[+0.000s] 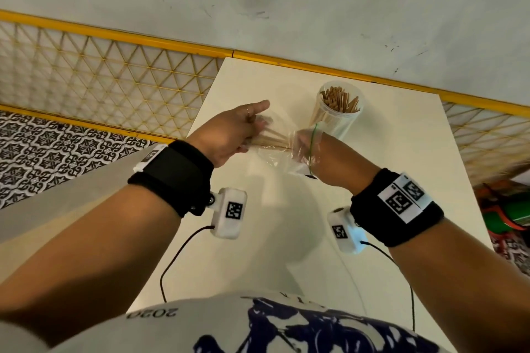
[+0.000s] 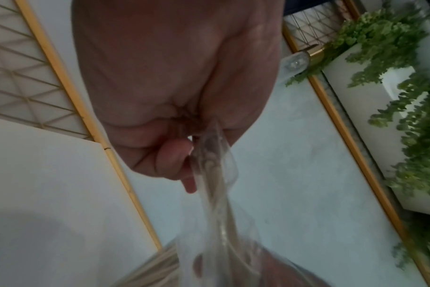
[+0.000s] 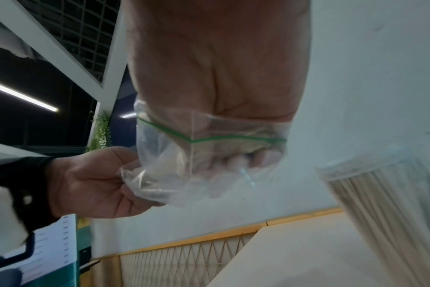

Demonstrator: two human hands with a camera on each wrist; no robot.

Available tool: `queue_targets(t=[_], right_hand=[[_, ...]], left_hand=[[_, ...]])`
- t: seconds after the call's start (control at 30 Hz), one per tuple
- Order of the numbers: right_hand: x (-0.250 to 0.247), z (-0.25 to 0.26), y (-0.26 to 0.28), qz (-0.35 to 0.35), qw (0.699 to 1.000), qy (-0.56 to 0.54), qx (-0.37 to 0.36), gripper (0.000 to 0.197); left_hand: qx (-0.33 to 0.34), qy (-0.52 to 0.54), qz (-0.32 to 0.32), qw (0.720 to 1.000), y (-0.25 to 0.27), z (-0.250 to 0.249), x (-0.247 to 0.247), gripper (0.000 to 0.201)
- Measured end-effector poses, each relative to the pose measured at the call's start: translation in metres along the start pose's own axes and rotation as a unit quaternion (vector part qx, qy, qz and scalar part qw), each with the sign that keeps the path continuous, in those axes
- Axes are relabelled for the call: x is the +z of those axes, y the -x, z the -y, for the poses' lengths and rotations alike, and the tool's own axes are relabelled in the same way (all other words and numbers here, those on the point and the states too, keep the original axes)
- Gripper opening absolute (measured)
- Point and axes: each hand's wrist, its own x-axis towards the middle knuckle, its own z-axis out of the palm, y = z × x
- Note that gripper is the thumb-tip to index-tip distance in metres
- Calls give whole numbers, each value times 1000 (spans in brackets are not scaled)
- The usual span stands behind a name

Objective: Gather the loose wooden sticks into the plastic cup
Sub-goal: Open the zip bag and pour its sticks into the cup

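Note:
A clear plastic cup [image 1: 341,120] packed with upright wooden sticks stands at the far side of the white table [image 1: 372,209]; the right wrist view shows it [image 3: 386,203] beside my right hand. Both hands hold a clear zip bag [image 1: 275,157] with a green line above the table. My right hand [image 1: 332,157] is pushed inside the bag [image 3: 184,155], fingers curled round one end of a few loose sticks [image 1: 272,140]. My left hand [image 1: 229,135] pinches the bag's closed end [image 2: 216,174] from outside, index finger stretched out.
A yellow-framed lattice railing [image 1: 100,80] runs behind and beside the table, in front of a pale wall. Patterned floor tiles [image 1: 57,146] lie to the left. Green and red objects [image 1: 510,215] sit past the table's right edge. Cables hang from both wrist cameras.

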Motion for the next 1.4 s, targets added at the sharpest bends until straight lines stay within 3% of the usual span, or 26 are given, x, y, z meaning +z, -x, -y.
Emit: queue_targets(t=[0.1,0.17,0.27,0.33,0.37,0.4,0.5,0.53,0.63,0.73,0.87,1.0,1.1,1.17,1.27,1.4], right_hand=[[-1,-8,-2,-35,992,114,-49,21],[0,-18,0,-66,976,198,-61,24],[-14,-32,9,-22,969,241,47,15],[-28,-46,13,-8,974,172,145,14],[-66,-71,8,-65,971,138,184,12],[-71,-76,6,-118,972,76,190,10],[-88,-75,-19,-288,942,-124,117,14],[-91,-72,-31,-316,929,-176,81,15],[-98,-67,-66,-347,900,-257,47,16],[-100,-93,-93,-346,891,-270,117,18],[-92,-117,-104,-351,900,-190,178,27],[-85,-118,-101,-384,911,-63,141,38],[-72,-129,-96,-269,943,158,115,32],[-66,-136,-91,-189,937,261,134,32],[-69,-134,-93,-203,943,230,131,35],[-63,-121,-101,-241,932,266,46,55]], left_hand=[[28,9,-66,997,-2,4,-11,42],[44,31,-100,994,0,3,-21,45],[61,84,-115,988,-4,10,-41,46],[51,101,-115,987,-2,18,-51,49],[44,125,-98,986,-35,16,-34,50],[30,131,-101,986,-28,24,-38,52],[1,194,-114,974,-10,50,-41,56],[-9,222,-115,968,-2,61,-43,58],[-35,253,-87,963,6,86,-29,62],[-66,254,-96,960,-3,100,-14,49],[-74,278,-99,952,-12,105,-13,42],[-83,278,-122,949,-18,109,-19,43],[-93,278,-134,947,-24,113,-19,43],[-103,264,-144,948,-26,116,-19,48],[-118,242,-153,951,-29,122,-20,52],[-130,232,-159,951,-31,126,-19,53]])
